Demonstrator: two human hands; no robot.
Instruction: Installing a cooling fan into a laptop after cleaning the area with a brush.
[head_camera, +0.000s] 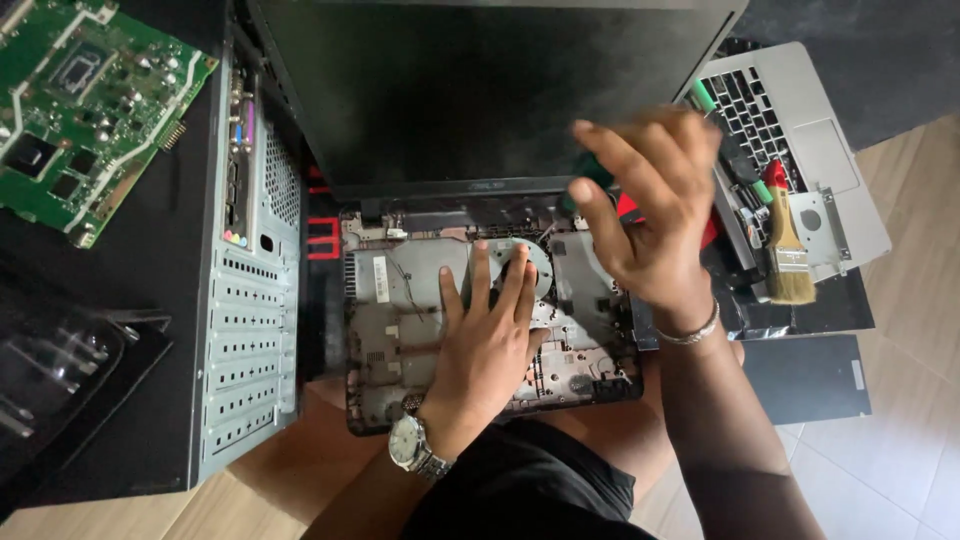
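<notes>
Head view showed the left hand (485, 335) pressed flat, holding nothing, on the opened laptop base (400, 330), steadying it; the right hand (650, 215), blurred, gripped a green-handled screwdriver (592, 175) above, needing careful alignment with a screw.

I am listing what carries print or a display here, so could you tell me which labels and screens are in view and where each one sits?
Laptop screen: top centre, upright behind the opened base, a dark, unlit rectangle.
White label: a small upright rectangle on the left of the opened laptop base, left of the left hand.
Small pale label: near the right edge of the flat black panel, lower right.
</notes>
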